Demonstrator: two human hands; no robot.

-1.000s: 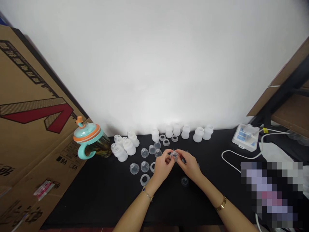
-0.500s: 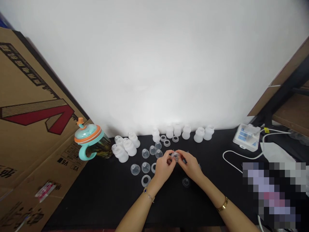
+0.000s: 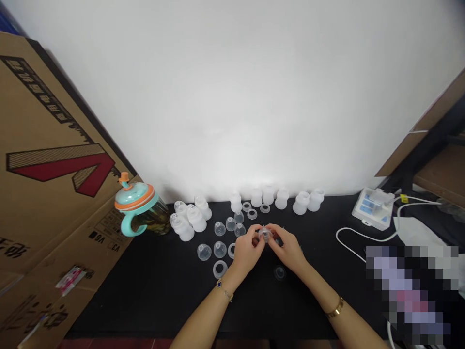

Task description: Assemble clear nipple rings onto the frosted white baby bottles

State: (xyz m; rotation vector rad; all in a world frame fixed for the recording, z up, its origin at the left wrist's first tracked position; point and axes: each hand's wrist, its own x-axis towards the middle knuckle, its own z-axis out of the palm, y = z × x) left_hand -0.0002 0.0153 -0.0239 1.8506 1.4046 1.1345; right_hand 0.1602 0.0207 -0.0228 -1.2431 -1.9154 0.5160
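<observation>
My left hand (image 3: 250,246) and my right hand (image 3: 285,246) are together above the middle of the table. Both pinch a clear baby bottle nipple (image 3: 265,235), apparently with a collar ring around it; the fingers hide part of it. Just below my right hand lies a clear nipple (image 3: 279,273). More clear pieces are partly covered by that hand. Left of my left hand are several clear domed caps (image 3: 220,249) and a translucent collar ring (image 3: 220,269). Another ring (image 3: 231,250) is half hidden by the left hand.
Several white bottles (image 3: 282,198) stand along the wall, with loose rings (image 3: 252,214) before them. Capped bottles (image 3: 196,218) cluster at left beside a turquoise-lidded jug (image 3: 140,208) and a cardboard box (image 3: 54,194). At right are a power strip (image 3: 372,208), a white cable (image 3: 358,229) and a blurred-out patch.
The view has shifted slightly. Both hands stay pinched on the nipple, which is turned a little so its rim shows more between the fingers.
</observation>
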